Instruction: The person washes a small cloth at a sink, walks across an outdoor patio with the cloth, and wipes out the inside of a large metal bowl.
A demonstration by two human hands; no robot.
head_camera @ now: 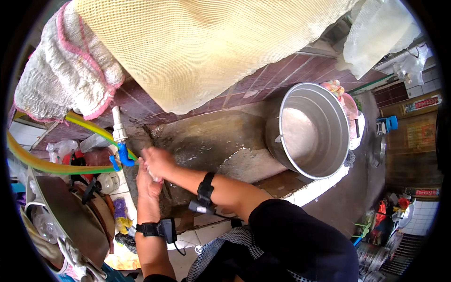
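My left hand [147,185] and my right hand [158,162] are pressed together over a wet concrete basin [253,164], just below a blue plastic tap [125,155]. The right hand is motion-blurred and lies across the left one. A small whitish patch shows between them; whether it is an object, lather or skin cannot be told. The tap joins a white plastic pipe fitting [119,128]. Beside it runs a yellow-green hose [63,167]. At the basin's right end a large aluminium pot [306,130] rests tilted, its mouth facing me.
A yellow mesh cloth [211,46] hangs across the top, and a white towel with pink trim [70,67] hangs at left. Left of my forearm stand a metal pan [70,208] and a glass jar [107,183]. White tiles [317,188] edge the basin. A pink basket [348,109] sits behind the pot.
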